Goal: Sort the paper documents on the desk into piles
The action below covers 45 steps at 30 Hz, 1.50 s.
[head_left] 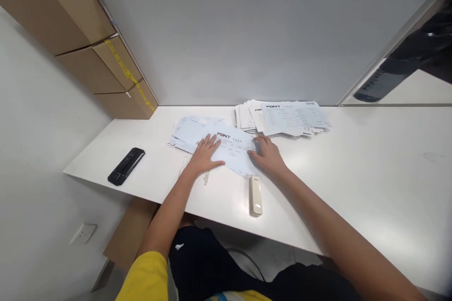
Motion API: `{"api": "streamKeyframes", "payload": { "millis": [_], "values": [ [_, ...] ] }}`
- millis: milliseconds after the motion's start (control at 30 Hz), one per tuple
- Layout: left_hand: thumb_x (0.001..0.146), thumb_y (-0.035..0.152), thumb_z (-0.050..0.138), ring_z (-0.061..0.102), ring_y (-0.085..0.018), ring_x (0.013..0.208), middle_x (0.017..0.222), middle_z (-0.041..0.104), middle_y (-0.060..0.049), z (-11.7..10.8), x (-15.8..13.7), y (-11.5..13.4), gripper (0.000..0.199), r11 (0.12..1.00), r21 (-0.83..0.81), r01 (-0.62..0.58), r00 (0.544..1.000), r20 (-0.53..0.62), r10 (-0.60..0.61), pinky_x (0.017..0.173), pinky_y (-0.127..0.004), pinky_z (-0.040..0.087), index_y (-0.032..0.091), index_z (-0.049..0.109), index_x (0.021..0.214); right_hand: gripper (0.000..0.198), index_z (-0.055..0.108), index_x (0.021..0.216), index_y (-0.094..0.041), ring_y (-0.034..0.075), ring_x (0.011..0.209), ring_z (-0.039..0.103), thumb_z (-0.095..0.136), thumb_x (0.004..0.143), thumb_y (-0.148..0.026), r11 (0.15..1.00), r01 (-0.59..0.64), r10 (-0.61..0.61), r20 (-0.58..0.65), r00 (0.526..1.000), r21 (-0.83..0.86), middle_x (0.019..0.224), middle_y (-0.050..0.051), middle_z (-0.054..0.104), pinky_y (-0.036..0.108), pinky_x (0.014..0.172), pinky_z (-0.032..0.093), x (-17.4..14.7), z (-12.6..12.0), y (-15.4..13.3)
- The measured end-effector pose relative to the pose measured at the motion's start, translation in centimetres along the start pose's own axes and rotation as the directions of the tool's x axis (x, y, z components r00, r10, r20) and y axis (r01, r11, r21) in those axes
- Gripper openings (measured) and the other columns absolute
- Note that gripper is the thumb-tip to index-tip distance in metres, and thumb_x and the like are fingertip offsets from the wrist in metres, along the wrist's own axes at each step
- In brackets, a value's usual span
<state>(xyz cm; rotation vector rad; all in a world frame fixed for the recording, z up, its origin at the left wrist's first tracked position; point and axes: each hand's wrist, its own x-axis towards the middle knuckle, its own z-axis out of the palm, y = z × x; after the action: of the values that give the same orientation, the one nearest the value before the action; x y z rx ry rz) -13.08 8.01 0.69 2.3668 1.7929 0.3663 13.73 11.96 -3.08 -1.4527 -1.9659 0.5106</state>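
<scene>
Both arms are stretched forward, with the hands brought near each other but kept apart. The left hand [205, 154] is laid palm down, its fingers spread and pointed away from the body, its thumb turned out toward the right. The left forearm [173, 202] is angled forward and inward, and its wrist is held nearly straight. The right hand [269, 156] is turned inward, its fingers partly bent; a gap is left between thumb and forefinger, and the other fingers are mostly hidden. The right forearm [332, 218] is extended diagonally from the lower right.
</scene>
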Motion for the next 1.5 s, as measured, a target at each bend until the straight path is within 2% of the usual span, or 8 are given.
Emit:
{"api": "streamKeyframes", "payload": {
  "millis": [167,533,700,900,1067,1200,1333,1500],
  "values": [
    [0.086,0.054,0.064,0.046,-0.036,0.131,0.138,0.054,-0.018,0.5,0.4,0.5,0.064,0.919,0.049,0.39,0.905,-0.205,-0.373,0.111,-0.047,0.031,0.016,0.05,0.135,0.047,0.056,0.125,-0.017,0.041,0.121,0.049,0.05,0.082,-0.033,0.989,-0.01,0.006,-0.028,1.0,-0.145,0.128,0.019,0.059,0.059,0.104,0.037,-0.6,0.0,-0.6],
    [0.078,0.04,0.073,0.052,-0.038,0.125,0.128,0.06,-0.021,-3.2,3.7,3.1,0.045,0.843,0.0,0.539,0.842,0.04,-0.538,0.098,-0.044,0.043,0.013,0.058,0.111,0.05,0.056,0.124,-0.016,0.041,0.111,0.05,0.051,0.078,-0.034,0.989,-0.132,0.139,-0.101,0.985,0.066,0.114,0.019,0.058,0.06,0.098,0.04,-0.4,-0.4,-0.5],
    [0.082,0.03,0.067,0.067,-0.027,0.107,0.119,0.071,-0.009,-5.2,2.4,4.7,0.039,0.791,-0.423,0.442,0.892,0.116,-0.436,0.088,-0.035,0.053,0.018,0.06,0.118,0.039,0.059,0.117,-0.024,0.031,0.112,0.055,0.05,0.079,-0.03,0.909,0.006,0.042,-0.107,0.993,0.417,0.118,0.01,0.058,0.049,0.099,0.046,-0.4,-1.7,0.0],
    [0.08,0.04,0.072,0.068,-0.031,0.112,0.115,0.076,-0.007,-5.9,-1.4,5.2,0.038,0.672,-0.709,0.211,0.906,-0.116,-0.407,0.098,-0.043,0.054,0.016,0.072,0.11,0.047,0.053,0.13,-0.029,0.032,0.12,0.054,0.056,0.086,-0.046,0.866,0.265,-0.155,-0.276,0.949,0.425,0.127,0.011,0.056,0.048,0.102,0.045,-1.4,-5.8,-2.4],
    [0.084,0.049,0.068,0.067,-0.03,0.116,0.123,0.072,-0.013,-1.7,-5.7,4.8,0.046,0.535,-0.83,0.16,0.81,-0.199,-0.552,0.102,-0.048,0.054,0.015,0.07,0.114,0.084,0.036,0.143,-0.03,0.031,0.121,0.057,0.066,0.074,-0.068,0.727,0.077,-0.064,-0.045,0.997,0.682,0.138,0.011,0.055,0.046,0.096,0.051,-1.8,-4.6,-3.3],
    [0.075,0.048,0.077,0.066,-0.031,0.119,0.124,0.072,-0.013,0.1,-7.3,4.4,0.051,0.479,-0.87,0.112,0.795,-0.211,-0.569,0.106,-0.05,0.051,0.018,0.068,0.114,0.063,0.058,0.114,-0.028,0.031,0.109,0.063,0.069,0.07,-0.072,0.503,0.034,-0.135,0.04,0.99,0.864,0.113,0.009,0.069,0.048,0.096,0.051,-1.7,-2.7,-3.4],
    [0.067,0.048,0.083,0.068,-0.031,0.113,0.118,0.074,-0.012,-0.2,-6.9,4.0,0.055,0.398,-0.918,0.008,0.754,-0.256,-0.605,0.104,-0.052,0.051,0.02,0.065,0.111,0.049,0.062,0.104,-0.028,0.031,0.112,0.063,0.077,0.071,-0.061,0.478,0.08,-0.138,-0.015,0.99,0.874,0.112,0.007,0.071,0.048,0.101,0.048,-1.9,-2.6,-3.7],
    [0.068,0.053,0.08,0.066,-0.031,0.117,0.116,0.074,-0.012,0.0,-6.5,3.8,0.053,0.281,-0.948,-0.147,0.773,-0.288,-0.566,0.108,-0.05,0.048,0.018,0.068,0.106,0.051,0.064,0.11,-0.028,0.033,0.116,0.062,0.073,0.072,-0.061,0.533,0.011,-0.133,0.071,0.989,0.846,0.116,0.007,0.072,0.051,0.104,0.046,-2.2,-1.6,-3.9]
  ]
}}
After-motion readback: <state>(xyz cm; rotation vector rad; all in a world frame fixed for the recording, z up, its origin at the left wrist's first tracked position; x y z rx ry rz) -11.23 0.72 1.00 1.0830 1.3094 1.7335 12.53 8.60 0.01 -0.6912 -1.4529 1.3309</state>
